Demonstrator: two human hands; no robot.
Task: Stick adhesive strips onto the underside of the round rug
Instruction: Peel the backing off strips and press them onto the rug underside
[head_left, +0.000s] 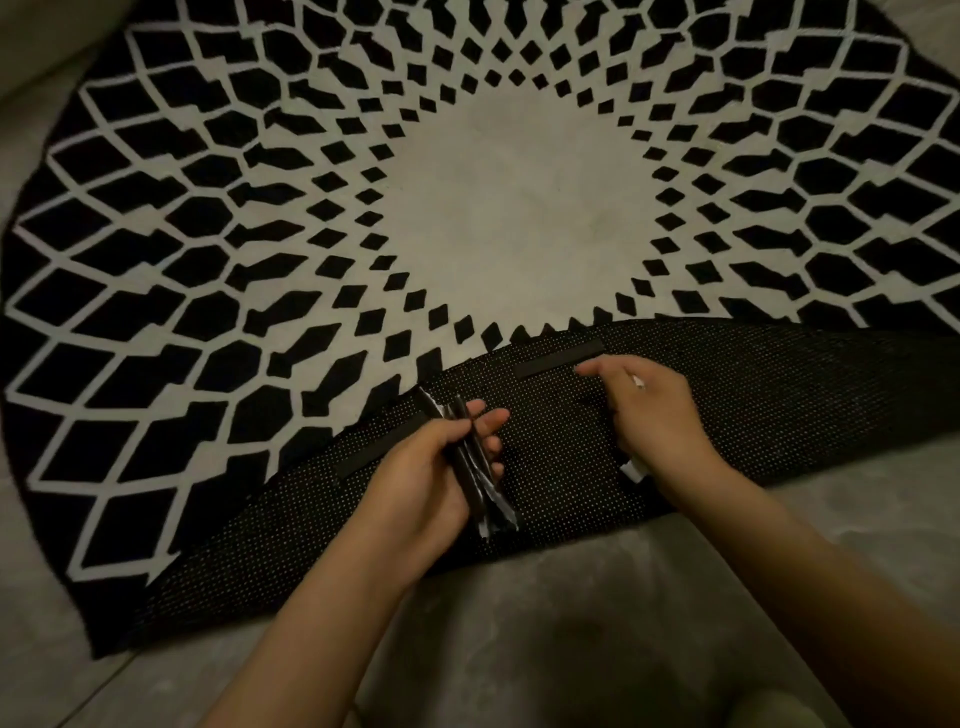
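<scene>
Fingers (480, 423) of left hand (415, 478) curl round a bundle of spare strips (475, 467), gripped tight. Right hand (649, 410) has fingers stretched toward a stuck strip (561, 358), w/ a white scrap, prob. peeled backing (635, 470), tucked under the palm; can't tell how firmly. Round rug (493, 182) lies on the floor (519, 623), near edge folded over so dotted underside (779, 395) faces up. Second stuck strip (384, 447) sits by left hand. Step: pressing one down, I'd judge. Next: peel another, place further along edge.
</scene>
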